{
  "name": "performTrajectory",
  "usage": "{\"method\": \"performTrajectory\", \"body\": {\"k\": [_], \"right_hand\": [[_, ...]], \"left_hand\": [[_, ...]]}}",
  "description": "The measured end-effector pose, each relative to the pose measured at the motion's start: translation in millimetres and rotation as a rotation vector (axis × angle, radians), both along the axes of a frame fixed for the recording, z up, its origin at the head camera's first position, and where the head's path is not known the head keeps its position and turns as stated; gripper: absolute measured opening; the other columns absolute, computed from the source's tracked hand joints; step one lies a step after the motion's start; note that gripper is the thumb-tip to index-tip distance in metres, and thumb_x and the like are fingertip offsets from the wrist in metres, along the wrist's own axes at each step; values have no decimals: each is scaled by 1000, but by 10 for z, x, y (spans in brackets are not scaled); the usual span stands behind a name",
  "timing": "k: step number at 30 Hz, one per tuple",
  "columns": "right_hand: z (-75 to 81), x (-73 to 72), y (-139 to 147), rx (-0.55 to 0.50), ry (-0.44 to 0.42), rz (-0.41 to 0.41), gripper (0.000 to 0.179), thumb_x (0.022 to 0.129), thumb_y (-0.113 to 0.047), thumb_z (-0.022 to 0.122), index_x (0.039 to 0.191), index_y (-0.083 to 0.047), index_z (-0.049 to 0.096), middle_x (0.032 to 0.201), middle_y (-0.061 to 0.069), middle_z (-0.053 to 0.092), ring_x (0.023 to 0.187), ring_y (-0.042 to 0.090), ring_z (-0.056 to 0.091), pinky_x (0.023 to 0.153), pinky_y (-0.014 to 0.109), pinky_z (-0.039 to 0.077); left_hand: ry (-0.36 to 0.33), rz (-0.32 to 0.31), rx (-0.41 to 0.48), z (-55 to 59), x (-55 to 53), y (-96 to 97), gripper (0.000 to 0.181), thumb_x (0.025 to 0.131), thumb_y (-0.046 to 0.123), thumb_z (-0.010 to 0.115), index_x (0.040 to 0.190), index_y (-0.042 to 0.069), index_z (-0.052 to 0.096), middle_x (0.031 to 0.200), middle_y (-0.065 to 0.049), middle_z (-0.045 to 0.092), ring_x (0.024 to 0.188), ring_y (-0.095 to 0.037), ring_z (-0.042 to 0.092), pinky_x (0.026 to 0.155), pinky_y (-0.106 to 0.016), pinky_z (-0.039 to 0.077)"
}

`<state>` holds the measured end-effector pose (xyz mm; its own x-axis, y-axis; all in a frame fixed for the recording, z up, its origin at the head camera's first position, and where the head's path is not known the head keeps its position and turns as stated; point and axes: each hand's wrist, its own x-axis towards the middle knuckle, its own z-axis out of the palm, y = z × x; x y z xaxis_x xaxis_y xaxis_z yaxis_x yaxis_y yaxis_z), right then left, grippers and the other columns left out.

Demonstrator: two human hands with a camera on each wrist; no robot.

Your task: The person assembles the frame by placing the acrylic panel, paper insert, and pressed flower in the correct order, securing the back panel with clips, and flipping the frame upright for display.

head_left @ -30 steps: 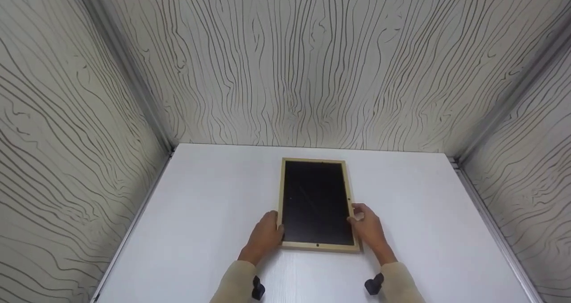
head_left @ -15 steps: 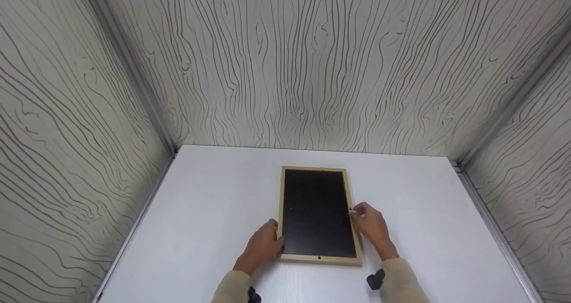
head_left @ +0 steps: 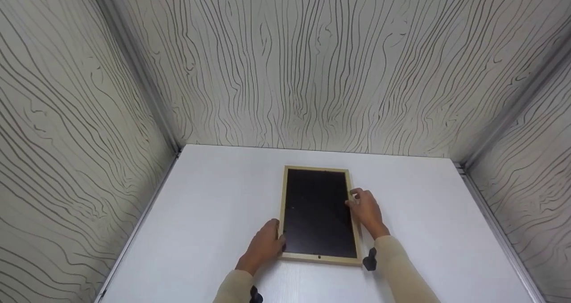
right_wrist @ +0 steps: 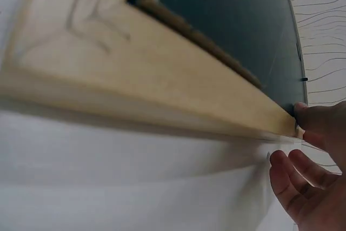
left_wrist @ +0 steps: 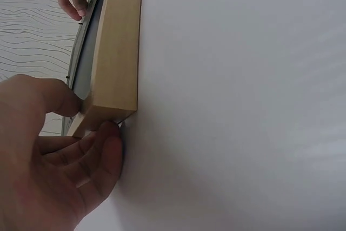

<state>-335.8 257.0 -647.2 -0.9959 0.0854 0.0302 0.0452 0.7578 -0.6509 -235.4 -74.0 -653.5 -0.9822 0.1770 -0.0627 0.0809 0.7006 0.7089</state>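
Observation:
A dark board in a pale wooden frame (head_left: 319, 257) lies lengthwise on the white table. My left hand (head_left: 264, 245) grips its near left part; in the left wrist view the thumb is on top and the curled fingers (left_wrist: 111, 155) are under the corner. My right hand (head_left: 366, 208) is at the right side of the frame. In the right wrist view its thumb (right_wrist: 313, 114) touches the upper edge of the dark panel (right_wrist: 221, 20), while the visible fingers stand loosely bent, apart from the wood. Small dark tabs (right_wrist: 304, 79) show along the far edge.
The white table (head_left: 223, 196) spreads on both sides of the frame. Wood-grain patterned walls (head_left: 285, 71) stand behind and at both sides, with metal rails along the side edges. A small black device (head_left: 370, 259) sits at the right wrist.
The frame has come lower in the head view, then stayed nearly still. My right hand has moved up along the frame's right side, its fingers spreading apart. The left hand keeps its grip.

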Motion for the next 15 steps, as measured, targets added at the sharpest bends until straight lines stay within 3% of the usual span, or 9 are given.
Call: {"method": "performTrajectory", "body": {"k": [7,15], "right_hand": [[-80,-12,-40,-37,55,2,34,100,-13,72,132,-2,66,119,22,65,105,37,65,94,55,54],[-71,11,-68,7,70,26,33,104,-7,65,136,0,63,120,24,63,111,40,67,97,57,55]], "left_hand": [[-22,14,12,-8,-7,-24,44,102,16,66,140,-4,54,103,-4,64,87,-16,59,79,-43,55],[-10,6,46,-10,3,-22,40,103,15,65,137,-4,57,104,-5,64,90,-17,59,82,-45,56]]}}
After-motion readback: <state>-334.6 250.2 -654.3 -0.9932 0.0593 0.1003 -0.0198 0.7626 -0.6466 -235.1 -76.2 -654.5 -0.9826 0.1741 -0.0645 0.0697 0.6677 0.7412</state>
